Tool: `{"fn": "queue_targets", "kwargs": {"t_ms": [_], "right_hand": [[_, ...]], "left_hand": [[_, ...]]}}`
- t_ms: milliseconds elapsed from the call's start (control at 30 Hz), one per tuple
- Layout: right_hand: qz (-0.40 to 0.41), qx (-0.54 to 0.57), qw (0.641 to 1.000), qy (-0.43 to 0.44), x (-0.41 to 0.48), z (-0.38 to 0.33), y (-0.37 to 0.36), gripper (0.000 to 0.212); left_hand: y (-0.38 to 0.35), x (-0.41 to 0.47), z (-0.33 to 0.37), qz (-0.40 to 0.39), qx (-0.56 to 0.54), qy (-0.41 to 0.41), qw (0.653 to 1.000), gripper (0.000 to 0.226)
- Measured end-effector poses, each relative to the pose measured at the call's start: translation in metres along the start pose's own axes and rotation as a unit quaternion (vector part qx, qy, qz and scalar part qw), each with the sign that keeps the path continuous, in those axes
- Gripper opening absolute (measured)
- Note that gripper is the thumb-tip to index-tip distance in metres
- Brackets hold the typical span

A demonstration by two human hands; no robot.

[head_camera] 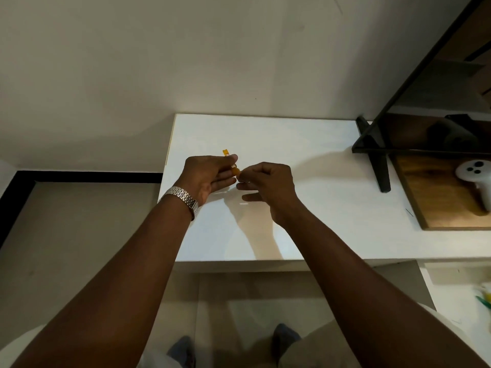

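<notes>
Over the left part of the white table (305,216), my left hand (210,176) grips a small yellow-orange tube (225,153); its flat end sticks out past my fingers and its orange cap end (236,171) points to the right. My right hand (268,187) meets that cap end, thumb and forefinger pinching it. Most of the tube is hidden inside my left hand. A metal watch (183,199) sits on my left wrist.
A black monitor (435,83) on a dark stand (380,166) leans over the table's right side. A white controller (478,181) lies on a wooden board (441,197) there. The table's front edge is near me, with floor and my feet below.
</notes>
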State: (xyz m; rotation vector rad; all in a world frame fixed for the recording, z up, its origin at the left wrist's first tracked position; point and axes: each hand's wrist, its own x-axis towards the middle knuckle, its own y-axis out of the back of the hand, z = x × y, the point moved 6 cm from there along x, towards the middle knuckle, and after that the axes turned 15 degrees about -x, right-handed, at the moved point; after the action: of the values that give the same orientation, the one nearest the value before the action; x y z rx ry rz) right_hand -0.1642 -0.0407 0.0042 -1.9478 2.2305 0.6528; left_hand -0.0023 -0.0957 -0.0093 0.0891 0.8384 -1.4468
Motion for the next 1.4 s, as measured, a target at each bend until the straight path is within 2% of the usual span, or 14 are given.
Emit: {"fn": "queue_targets", "kwargs": {"t_ms": [267,867,967,1100,1233,1333,1400], "right_hand": [[-0.020,0.018,1.000,0.004,-0.005,-0.008,0.000,0.017],[0.008,0.037,0.999,-0.019,-0.003,-0.003,0.004,0.009],[0.009,0.031,0.999,-0.010,-0.003,-0.003,0.004,0.007],[0.002,0.015,1.000,-0.013,-0.005,0.001,0.001,0.015],[0.011,0.009,0.999,-0.042,-0.006,0.011,-0.002,0.005],[0.011,-0.008,0.997,-0.070,-0.007,0.023,-0.009,0.005],[0.015,-0.023,0.996,-0.082,-0.006,0.030,-0.011,0.008]], "left_hand": [[-0.002,-0.001,0.003,-0.011,-0.010,-0.005,1.000,0.023],[-0.012,-0.007,-0.001,-0.011,0.026,-0.025,0.999,0.025],[-0.012,-0.007,-0.003,-0.010,0.043,-0.028,0.999,0.028],[-0.009,-0.007,-0.004,-0.004,0.097,-0.021,0.995,0.034],[-0.004,-0.005,-0.010,0.002,0.160,-0.040,0.986,0.019],[0.000,-0.003,-0.015,-0.001,0.201,-0.058,0.978,0.004],[0.002,-0.002,-0.017,-0.001,0.237,-0.064,0.969,0.003]]}}
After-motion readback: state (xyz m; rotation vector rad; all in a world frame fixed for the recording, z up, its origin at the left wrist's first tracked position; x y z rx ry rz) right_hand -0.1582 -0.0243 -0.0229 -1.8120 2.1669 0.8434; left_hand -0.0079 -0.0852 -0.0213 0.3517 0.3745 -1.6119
